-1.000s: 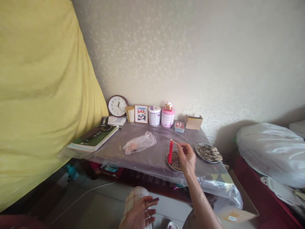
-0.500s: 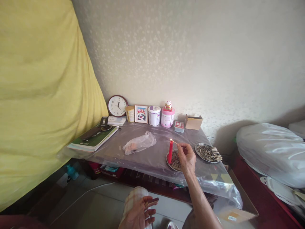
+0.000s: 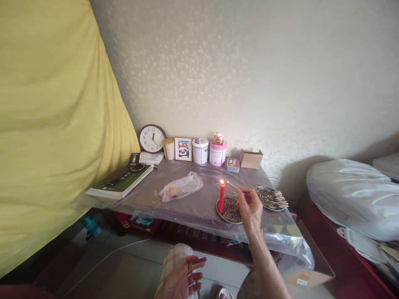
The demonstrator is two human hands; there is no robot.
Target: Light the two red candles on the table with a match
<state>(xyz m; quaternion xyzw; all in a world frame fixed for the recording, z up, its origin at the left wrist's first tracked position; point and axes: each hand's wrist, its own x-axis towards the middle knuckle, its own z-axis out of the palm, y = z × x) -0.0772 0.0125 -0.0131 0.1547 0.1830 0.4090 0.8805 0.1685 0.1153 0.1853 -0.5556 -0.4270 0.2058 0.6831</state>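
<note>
A red candle [image 3: 221,199] stands upright on a round metal plate [image 3: 234,221] strewn with dark bits, and a flame burns at its top. Just right of the flame, my right hand [image 3: 250,206] pinches a match [image 3: 232,184] whose tip glows, apart from the wick. Low in the view, over my knee, my left hand [image 3: 183,279] holds a small brown matchbox [image 3: 197,263] between thumb and fingers, the other fingers loosely curled. To the right lies a second metal plate [image 3: 260,198] with dark bits and several pale-ended matchsticks [image 3: 280,199].
The plastic-covered table [image 3: 140,199] carries a clear bag [image 3: 182,186], a green book [image 3: 120,182], a clock [image 3: 152,138], a panda picture [image 3: 183,149], tubs [image 3: 200,151] and an open cardboard box [image 3: 251,159]. A yellow curtain [image 3: 56,124] hangs left; a white plastic bag [image 3: 352,199] bulges right.
My right hand has drawn the match rightward, away from the candle's wick. The candle now shows its own flame. My left hand keeps its hold on the matchbox.
</note>
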